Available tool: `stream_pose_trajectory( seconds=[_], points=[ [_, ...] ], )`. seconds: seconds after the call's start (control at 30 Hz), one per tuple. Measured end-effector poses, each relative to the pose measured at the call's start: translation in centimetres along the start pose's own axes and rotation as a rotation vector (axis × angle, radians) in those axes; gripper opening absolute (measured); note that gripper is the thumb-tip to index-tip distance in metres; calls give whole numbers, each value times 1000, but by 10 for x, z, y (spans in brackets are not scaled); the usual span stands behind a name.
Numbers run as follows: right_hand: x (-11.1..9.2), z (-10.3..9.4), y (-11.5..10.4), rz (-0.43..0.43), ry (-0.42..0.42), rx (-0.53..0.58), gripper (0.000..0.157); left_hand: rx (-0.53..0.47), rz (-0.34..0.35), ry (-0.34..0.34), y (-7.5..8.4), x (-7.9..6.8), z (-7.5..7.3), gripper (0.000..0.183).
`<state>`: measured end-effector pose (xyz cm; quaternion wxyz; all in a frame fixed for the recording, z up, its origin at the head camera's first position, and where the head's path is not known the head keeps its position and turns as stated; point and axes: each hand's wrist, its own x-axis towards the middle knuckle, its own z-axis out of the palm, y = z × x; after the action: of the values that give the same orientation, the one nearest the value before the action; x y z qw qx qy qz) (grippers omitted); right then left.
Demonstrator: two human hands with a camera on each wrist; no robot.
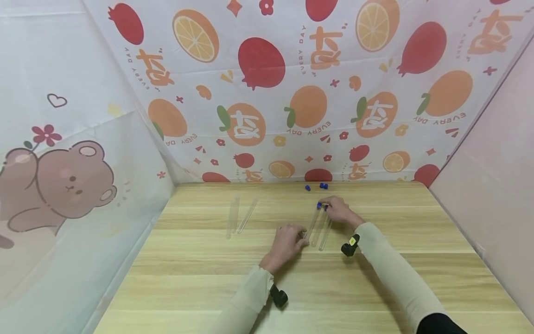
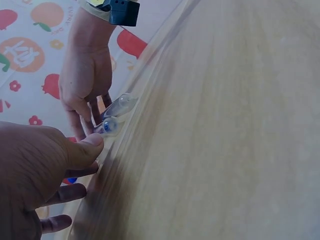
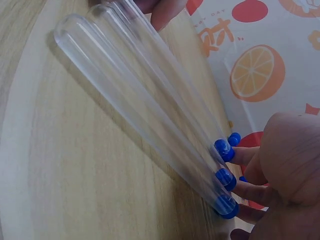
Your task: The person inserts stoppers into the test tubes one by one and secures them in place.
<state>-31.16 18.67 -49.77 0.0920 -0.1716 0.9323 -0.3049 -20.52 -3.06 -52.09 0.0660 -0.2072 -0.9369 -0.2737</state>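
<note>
Three clear test tubes [image 3: 125, 105] lie side by side on the table, each with a blue stopper [image 3: 226, 206] in its far end. My left hand [image 1: 287, 242] is at the rounded near end of the leftmost tube and pinches it between thumb and fingers; the thumb hides part of that grip in the left wrist view. At the far ends is my right hand [image 1: 339, 209], its extended fingertips touching the blue stoppers. In the left wrist view, two rounded tube ends [image 2: 109, 125] point toward the camera.
Several more clear tubes [image 1: 248, 216] without visible stoppers lie to the left on the wooden table [image 1: 187, 278]. Loose blue stoppers [image 1: 323, 186] sit near the back edge. A fruit-patterned cloth [image 1: 283, 157] hangs right behind the table.
</note>
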Motion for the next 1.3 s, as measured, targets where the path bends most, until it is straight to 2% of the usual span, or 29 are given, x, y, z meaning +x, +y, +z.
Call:
stream_pose_trajectory(
  seconds=[0.47, 1.1, 1.3],
  points=[
    [1, 1, 2, 32, -4, -10, 52, 56, -17, 18, 0, 1, 4, 34],
    [1, -5, 3, 25, -26, 30, 54, -10, -29, 6, 0, 2, -1, 33],
    [4, -7, 7, 33, -32, 41, 56, 8, -15, 4, -1, 4, -2, 33]
  ],
)
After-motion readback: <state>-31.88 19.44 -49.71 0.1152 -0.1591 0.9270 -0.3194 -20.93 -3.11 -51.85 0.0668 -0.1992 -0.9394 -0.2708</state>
